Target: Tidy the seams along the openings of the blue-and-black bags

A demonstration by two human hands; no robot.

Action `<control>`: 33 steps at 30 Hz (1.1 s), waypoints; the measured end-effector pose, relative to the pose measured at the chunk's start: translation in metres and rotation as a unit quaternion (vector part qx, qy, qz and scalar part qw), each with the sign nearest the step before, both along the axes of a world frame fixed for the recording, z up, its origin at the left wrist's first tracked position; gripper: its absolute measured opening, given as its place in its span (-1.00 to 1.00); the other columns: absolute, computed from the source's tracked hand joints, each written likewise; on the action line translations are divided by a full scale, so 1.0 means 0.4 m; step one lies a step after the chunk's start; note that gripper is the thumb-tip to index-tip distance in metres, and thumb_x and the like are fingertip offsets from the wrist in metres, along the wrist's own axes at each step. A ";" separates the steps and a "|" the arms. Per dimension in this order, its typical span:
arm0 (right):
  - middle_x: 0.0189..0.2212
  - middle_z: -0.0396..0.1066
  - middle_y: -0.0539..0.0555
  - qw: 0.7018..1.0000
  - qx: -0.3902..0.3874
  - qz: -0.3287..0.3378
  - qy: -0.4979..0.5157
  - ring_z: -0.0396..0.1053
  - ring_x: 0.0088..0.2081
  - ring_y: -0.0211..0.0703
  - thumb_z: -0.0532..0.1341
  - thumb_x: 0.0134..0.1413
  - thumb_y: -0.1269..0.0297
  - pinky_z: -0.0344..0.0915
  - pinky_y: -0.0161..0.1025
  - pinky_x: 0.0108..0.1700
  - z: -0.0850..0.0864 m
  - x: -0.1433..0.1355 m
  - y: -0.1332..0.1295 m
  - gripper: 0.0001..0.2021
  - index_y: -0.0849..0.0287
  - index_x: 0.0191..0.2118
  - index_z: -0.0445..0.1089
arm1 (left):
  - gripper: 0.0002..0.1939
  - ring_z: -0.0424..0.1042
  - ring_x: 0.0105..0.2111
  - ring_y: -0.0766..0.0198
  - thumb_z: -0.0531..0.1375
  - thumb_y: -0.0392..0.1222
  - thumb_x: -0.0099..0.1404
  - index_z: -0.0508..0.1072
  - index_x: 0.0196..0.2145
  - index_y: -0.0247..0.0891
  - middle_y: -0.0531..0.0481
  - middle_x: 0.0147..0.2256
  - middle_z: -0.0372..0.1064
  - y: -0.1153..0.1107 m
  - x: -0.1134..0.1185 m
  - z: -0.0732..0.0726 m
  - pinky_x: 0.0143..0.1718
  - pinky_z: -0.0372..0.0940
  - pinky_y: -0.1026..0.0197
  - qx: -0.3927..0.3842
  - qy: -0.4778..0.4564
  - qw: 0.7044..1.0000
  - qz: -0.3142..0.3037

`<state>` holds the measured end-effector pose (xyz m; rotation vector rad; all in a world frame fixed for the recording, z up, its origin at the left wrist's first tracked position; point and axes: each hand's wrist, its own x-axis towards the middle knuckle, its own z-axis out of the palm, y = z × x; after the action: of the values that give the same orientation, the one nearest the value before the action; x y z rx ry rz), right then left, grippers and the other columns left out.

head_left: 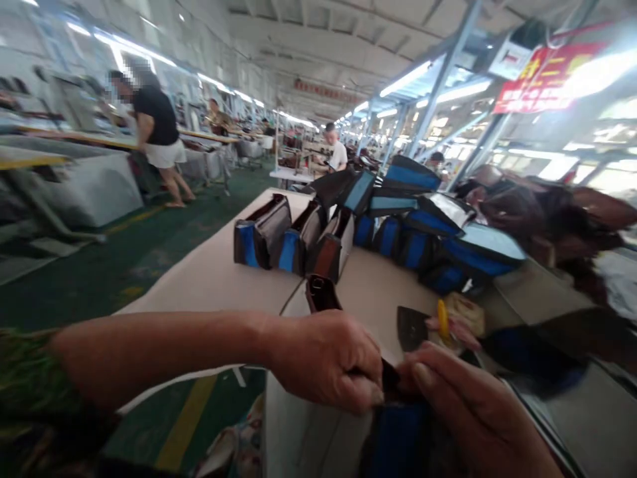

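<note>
A partly made bag [303,425] with a pale grey side and a blue strip on a black end panel is close in front of me. My left hand [333,362] is closed, its fingers curled on the bag's dark top edge. Just to the right, my right hand [468,405] pinches the same edge between thumb and fingers. The two hands almost touch, and they hide the part between them. Past my left hand shows a dark brown piece [322,292] with a small metal ring. Most of the bag's lower end is in shadow.
Several bags [271,232] stand on the pale table [199,292]. Behind them is a pile of blue-and-black bags [413,226]. A dark flat piece [412,327] lies beside a blurred yellow thing [442,318]. Brown bags [537,212] are heaped at right. People work farther back.
</note>
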<state>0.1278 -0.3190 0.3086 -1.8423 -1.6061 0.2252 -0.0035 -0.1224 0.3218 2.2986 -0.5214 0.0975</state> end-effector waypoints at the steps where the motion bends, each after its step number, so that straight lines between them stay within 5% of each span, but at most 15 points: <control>1: -0.42 0.39 -0.01 0.997 -0.049 0.040 0.041 0.39 -0.36 -0.21 0.03 0.42 0.17 0.30 -0.29 -0.32 0.014 0.013 0.011 -0.68 0.07 -0.29 0.47 | -0.86 0.34 -0.44 0.30 0.16 -0.41 0.16 0.38 -0.52 -0.28 0.02 -0.51 0.32 -0.001 -0.006 0.015 -0.36 0.24 0.30 0.004 -0.002 1.000 0.001; 7: -0.39 0.38 -0.04 0.976 -0.116 0.144 0.117 0.34 -0.37 -0.28 0.22 0.27 0.28 0.19 -0.29 -0.34 0.078 0.034 0.029 -0.85 0.08 -0.32 0.51 | -0.84 0.31 -0.44 0.32 0.14 -0.45 0.14 0.40 -0.51 -0.27 0.02 -0.48 0.31 -0.025 -0.017 0.065 -0.38 0.21 0.32 0.032 0.017 0.999 0.008; 13: -0.51 0.30 -0.03 0.990 0.063 0.094 -0.080 0.21 -0.47 -0.28 0.16 0.04 0.52 0.07 -0.24 -0.40 0.084 -0.025 0.039 -0.84 0.16 -0.49 0.30 | -0.83 0.38 -0.33 0.23 0.13 -0.45 0.14 0.45 -0.45 -0.25 -0.05 -0.39 0.44 -0.006 -0.008 0.071 -0.18 0.26 0.24 0.014 0.004 1.000 -0.007; 17: -0.40 0.39 -0.01 0.988 -0.023 0.133 0.079 0.31 -0.36 -0.22 0.15 0.29 0.27 0.17 -0.26 -0.33 0.097 0.005 0.053 -0.86 0.11 -0.30 0.41 | -0.87 0.37 -0.30 0.23 0.12 -0.38 0.22 0.44 -0.43 -0.27 -0.06 -0.37 0.43 0.032 -0.031 0.073 -0.13 0.24 0.21 -0.008 0.024 1.000 -0.003; 20: -0.15 0.44 0.05 0.966 -0.079 0.173 0.177 0.35 -0.13 -0.11 0.11 0.36 0.07 0.25 -0.22 -0.13 0.079 0.047 0.068 -0.75 0.06 -0.03 0.42 | -0.87 0.33 -0.34 0.28 0.12 -0.33 0.25 0.39 -0.46 -0.28 0.00 -0.40 0.33 0.072 -0.059 0.058 -0.23 0.22 0.27 -0.052 0.060 0.996 0.033; 26: -0.26 0.43 0.06 0.939 -0.064 0.219 0.258 0.32 -0.19 -0.12 0.31 0.20 0.08 0.23 -0.22 -0.11 0.013 0.035 0.125 -0.75 0.18 -0.27 0.45 | -0.89 0.33 -0.34 0.30 0.17 -0.28 0.22 0.40 -0.47 -0.31 0.01 -0.37 0.34 0.143 -0.097 0.061 -0.24 0.22 0.28 -0.068 0.123 0.986 0.085; 30: -0.33 0.40 0.00 0.933 -0.068 0.203 0.289 0.27 -0.27 -0.17 0.41 0.07 0.07 0.17 -0.25 -0.22 0.001 0.000 0.154 -0.71 0.18 -0.33 0.41 | -0.77 0.38 -0.25 0.26 0.20 -0.22 0.24 0.50 -0.15 -0.30 0.02 -0.27 0.43 0.119 -0.111 0.113 -0.21 0.24 0.29 -0.091 0.204 0.966 0.128; 33: -0.36 0.38 -0.03 0.938 -0.067 0.199 0.277 0.24 -0.29 -0.19 0.45 0.01 0.06 0.13 -0.26 -0.26 -0.004 -0.012 0.162 -0.68 0.18 -0.32 0.42 | -0.70 0.33 -0.37 0.31 0.26 -0.01 0.26 0.53 -0.18 -0.30 0.07 -0.37 0.37 0.073 -0.118 0.123 -0.39 0.18 0.33 -0.070 0.235 0.956 0.164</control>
<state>0.1231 -0.2541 0.3071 -1.3491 -1.5517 0.9647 -0.0507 -0.0933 0.3711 2.1487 0.1095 -0.2412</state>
